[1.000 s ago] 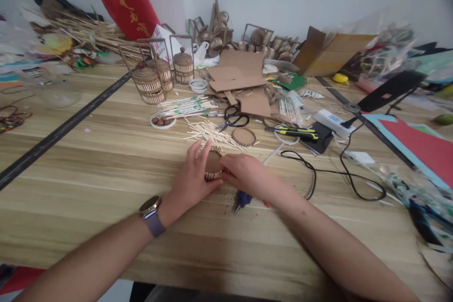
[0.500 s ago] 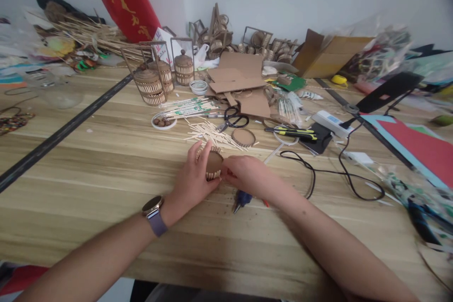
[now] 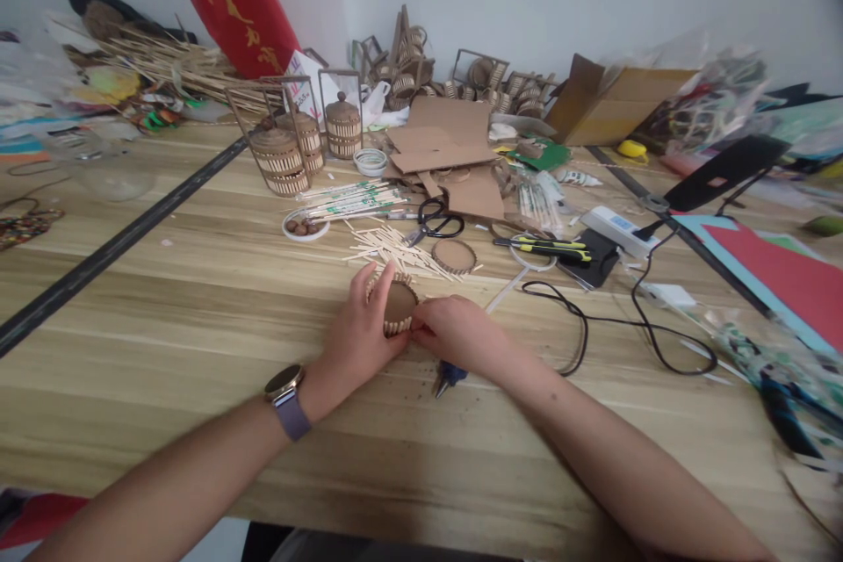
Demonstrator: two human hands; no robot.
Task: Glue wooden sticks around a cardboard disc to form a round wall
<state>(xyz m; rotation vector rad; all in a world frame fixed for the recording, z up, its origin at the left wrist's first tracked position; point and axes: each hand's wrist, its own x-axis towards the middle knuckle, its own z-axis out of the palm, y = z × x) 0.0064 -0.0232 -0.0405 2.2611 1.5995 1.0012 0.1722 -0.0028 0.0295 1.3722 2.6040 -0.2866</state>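
A small round cardboard basket base [image 3: 400, 306], ringed with short upright wooden sticks, rests on the table. My left hand [image 3: 365, 320] curves around its left side, with fingers over the far rim and the thumb at the near rim. At the right rim, my right hand [image 3: 454, 329] is closed in a pinch; whatever sits between its fingertips is too small to make out. Partly under the right wrist lies a blue glue gun [image 3: 450, 376], its metal tip showing. Beyond the hands are a pile of cut sticks [image 3: 388, 248] and a second round base [image 3: 454, 256].
Black scissors [image 3: 443, 221], a yellow-black utility knife [image 3: 546, 248] and a white dish of brown beads [image 3: 306, 226] lie ahead. Finished lidded baskets [image 3: 280, 162] stand back left, near stacked cardboard [image 3: 448, 140]. A black cable [image 3: 583, 325] loops at right beside a power strip [image 3: 616, 228].
My right hand has shifted slightly at the right rim, and its wrist now covers a little more of the glue gun. My left hand and the base have hardly moved.
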